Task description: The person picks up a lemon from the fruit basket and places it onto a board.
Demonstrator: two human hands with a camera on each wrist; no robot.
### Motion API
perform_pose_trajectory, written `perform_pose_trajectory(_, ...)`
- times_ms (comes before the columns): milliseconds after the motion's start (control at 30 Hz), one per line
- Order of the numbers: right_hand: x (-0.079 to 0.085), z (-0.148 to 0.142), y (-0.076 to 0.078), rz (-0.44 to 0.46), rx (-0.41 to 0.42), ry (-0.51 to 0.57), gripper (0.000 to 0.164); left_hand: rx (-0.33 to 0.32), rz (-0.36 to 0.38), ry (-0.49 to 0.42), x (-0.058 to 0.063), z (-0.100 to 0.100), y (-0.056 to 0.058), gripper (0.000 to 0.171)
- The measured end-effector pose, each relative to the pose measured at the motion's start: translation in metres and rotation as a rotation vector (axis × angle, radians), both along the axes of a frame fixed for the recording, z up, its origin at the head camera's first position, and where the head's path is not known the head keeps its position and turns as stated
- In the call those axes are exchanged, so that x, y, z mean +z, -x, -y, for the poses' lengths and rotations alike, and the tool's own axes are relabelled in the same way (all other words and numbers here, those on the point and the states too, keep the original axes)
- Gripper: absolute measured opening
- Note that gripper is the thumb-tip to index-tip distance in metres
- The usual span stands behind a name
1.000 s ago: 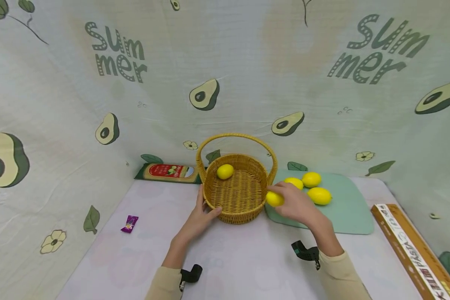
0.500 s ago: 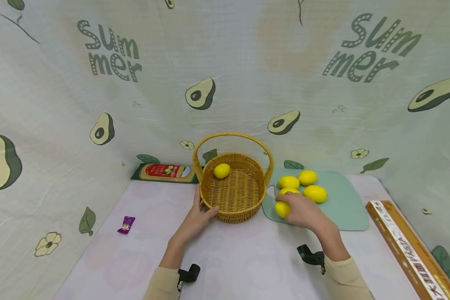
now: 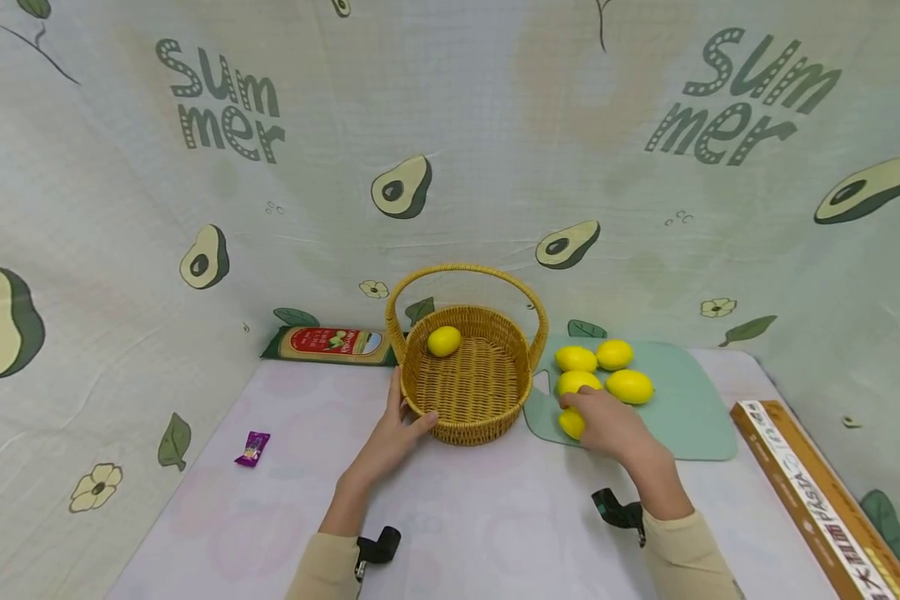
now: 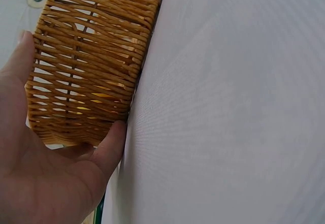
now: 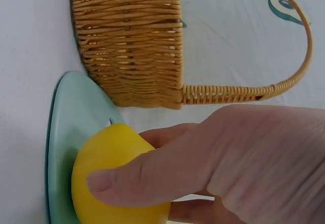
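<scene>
My left hand [image 3: 390,442] holds the near-left side of a round wicker basket [image 3: 468,429], thumb at the rim and fingers along the wall. In the left wrist view the fingers lie against the basket's woven side. One yellow lemon [image 3: 444,342] lies inside the basket. My right hand [image 3: 615,425] pinches another lemon [image 5: 111,148] between thumb and fingers at the near-left part of a pale green cutting board [image 3: 690,425]. In the right wrist view this lemon is close over the board; contact is hard to tell. Several more lemons [image 3: 630,387] lie on the board.
A green pasta packet [image 3: 333,346] lies behind the basket to the left. A small purple wrapped candy [image 3: 252,448] is on the white tabletop [image 3: 487,525]. Along the right side runs a long brown pasta box [image 3: 817,500]. Printed cloth hangs behind.
The right hand, with its lemon, has moved from beside the basket's right rim rightward and toward me over the board. The left hand stays on the basket. The head view has shifted slightly.
</scene>
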State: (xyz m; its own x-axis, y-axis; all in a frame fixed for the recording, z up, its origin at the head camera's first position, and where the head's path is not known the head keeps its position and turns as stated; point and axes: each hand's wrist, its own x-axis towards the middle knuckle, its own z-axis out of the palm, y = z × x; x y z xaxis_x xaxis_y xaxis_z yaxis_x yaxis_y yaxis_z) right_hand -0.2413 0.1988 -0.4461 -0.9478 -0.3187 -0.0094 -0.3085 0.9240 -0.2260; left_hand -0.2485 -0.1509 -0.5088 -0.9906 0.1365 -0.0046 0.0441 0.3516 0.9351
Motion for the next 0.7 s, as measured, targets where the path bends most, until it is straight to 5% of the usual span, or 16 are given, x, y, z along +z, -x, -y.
perform_pose_trajectory(167,0.001,-0.005,0.002,-0.017,-0.040,0.025,0.046,0.000,0.006,-0.002,0.000,0.000,0.001,0.097)
perform_pose_trajectory(467,0.002,-0.012,0.004,-0.039,-0.072,0.053,0.050,-0.045,0.062,-0.012,0.027,-0.002,-0.011,0.100)
perform_pose_trajectory(700,0.008,-0.015,0.000,-0.034,-0.081,0.085,0.052,-0.047,0.063,-0.008,0.030,-0.004,-0.013,0.098)
